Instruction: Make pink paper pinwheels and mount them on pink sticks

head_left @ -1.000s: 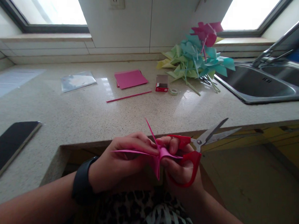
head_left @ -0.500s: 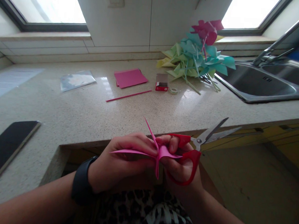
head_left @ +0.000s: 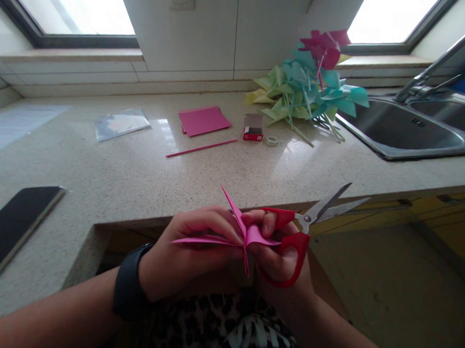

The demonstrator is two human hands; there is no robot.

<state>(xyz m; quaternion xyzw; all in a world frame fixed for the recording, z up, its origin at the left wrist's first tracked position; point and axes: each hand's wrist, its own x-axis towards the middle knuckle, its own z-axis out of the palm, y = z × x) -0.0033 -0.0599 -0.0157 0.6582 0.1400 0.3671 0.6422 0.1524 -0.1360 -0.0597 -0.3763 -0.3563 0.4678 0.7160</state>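
Just below the counter's front edge, both my hands pinch a folded pink paper piece [head_left: 248, 234] with pointed flaps sticking out. My left hand [head_left: 190, 255], with a black band on its wrist, grips the paper from the left. My right hand [head_left: 280, 255] holds the paper's right side and also carries red-handled scissors [head_left: 303, 236] looped on its fingers, blades [head_left: 333, 204] slightly apart and pointing up to the right.
On the speckled counter [head_left: 138, 173] lie a pink paper stack [head_left: 203, 121], a pink stick [head_left: 201, 148], a small red box [head_left: 253, 128], a tape roll [head_left: 272, 140], a clear sleeve [head_left: 119, 123] and a black phone [head_left: 10, 228]. A pile of paper pinwheels [head_left: 309, 84] sits beside the steel sink [head_left: 412, 132].
Almost nothing moved. The pink paper's upper flap has tilted a little and my fingers have shifted slightly on it; the scissors stay in my right hand.
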